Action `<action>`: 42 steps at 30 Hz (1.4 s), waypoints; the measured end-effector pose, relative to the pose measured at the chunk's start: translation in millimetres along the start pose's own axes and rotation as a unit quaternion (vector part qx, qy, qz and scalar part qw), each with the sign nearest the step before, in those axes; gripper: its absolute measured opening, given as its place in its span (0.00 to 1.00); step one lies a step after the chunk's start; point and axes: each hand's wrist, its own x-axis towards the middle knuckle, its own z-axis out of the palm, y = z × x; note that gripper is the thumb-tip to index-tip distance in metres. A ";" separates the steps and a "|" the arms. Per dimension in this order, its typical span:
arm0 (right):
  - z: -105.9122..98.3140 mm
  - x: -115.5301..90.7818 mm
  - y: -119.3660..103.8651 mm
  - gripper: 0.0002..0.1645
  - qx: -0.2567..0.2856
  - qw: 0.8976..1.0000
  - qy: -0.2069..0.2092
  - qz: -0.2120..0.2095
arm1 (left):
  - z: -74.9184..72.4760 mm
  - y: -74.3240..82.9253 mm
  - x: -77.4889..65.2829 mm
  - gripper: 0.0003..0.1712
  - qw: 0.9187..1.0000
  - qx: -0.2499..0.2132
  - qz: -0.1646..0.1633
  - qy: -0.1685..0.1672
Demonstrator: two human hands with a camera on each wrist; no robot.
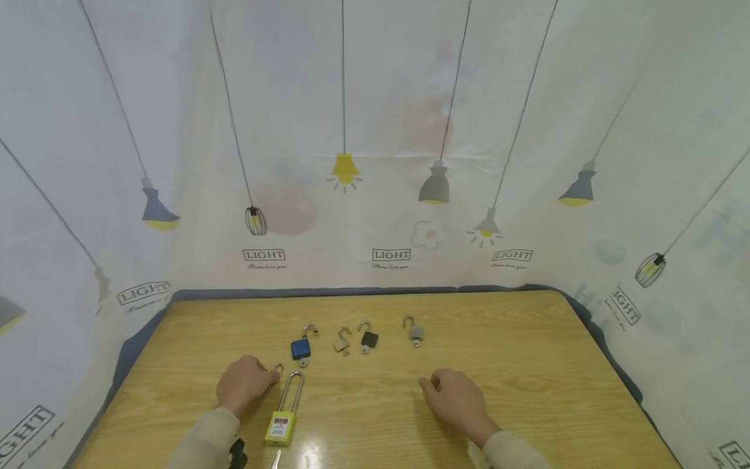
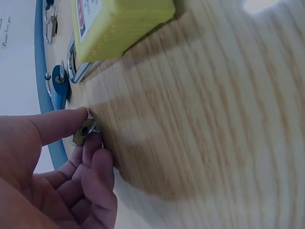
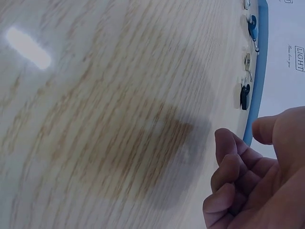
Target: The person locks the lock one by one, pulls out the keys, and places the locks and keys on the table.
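Note:
My left hand point(image 1: 246, 384) pinches a small brass padlock point(image 2: 81, 135) between thumb and fingertips, close over the table. Its keyhole end faces the left wrist camera, and a small key point(image 2: 93, 126) stands in it; in the head view only the shackle shows past the fingers. Right beside this hand lies a yellow padlock point(image 1: 281, 426) with a long shackle. A blue padlock point(image 1: 301, 349) with its shackle swung open lies just beyond. My right hand point(image 1: 457, 398) hovers over the table's right half, fingers loosely curled, holding nothing.
Along the back lie another small brass padlock point(image 1: 342, 346), a black padlock point(image 1: 369, 339) and a grey padlock point(image 1: 416, 333), all with open shackles and keys. A loose key point(image 1: 276, 460) lies near the front. Printed cloth point(image 1: 387, 215) surrounds the wooden table point(image 1: 527, 352).

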 end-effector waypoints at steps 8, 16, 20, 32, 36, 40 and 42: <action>0.7 -3.3 -1.4 0.18 0.013 1.000 -0.001 -0.010 | -2.9 -8.3 -1.0 0.17 0.999 -0.017 0.017 0.031; 3.3 -4.4 -1.4 0.18 0.017 1.000 0.003 -0.014 | -12.9 -14.1 -9.7 0.17 0.997 -0.030 0.032 0.068; 2.1 -4.3 -0.8 0.18 0.025 1.000 0.002 -0.010 | -16.8 -14.2 -11.9 0.17 0.996 -0.046 0.040 0.062; -3.7 -1.2 -5.1 0.15 0.036 0.999 0.017 -0.003 | -13.8 25.5 -32.2 0.22 0.984 -0.149 0.088 0.040; -0.6 -2.0 -6.2 0.13 0.019 0.999 0.018 -0.031 | -6.0 43.4 -39.7 0.18 0.976 -0.196 0.096 0.025; 1.4 -1.2 -7.1 0.10 0.017 0.998 0.019 -0.059 | 3.3 60.5 -47.7 0.13 0.967 -0.237 0.098 -0.003; 0.2 0.2 -7.7 0.09 0.022 0.997 0.016 -0.071 | 9.4 67.5 -50.3 0.12 0.961 -0.257 0.100 -0.018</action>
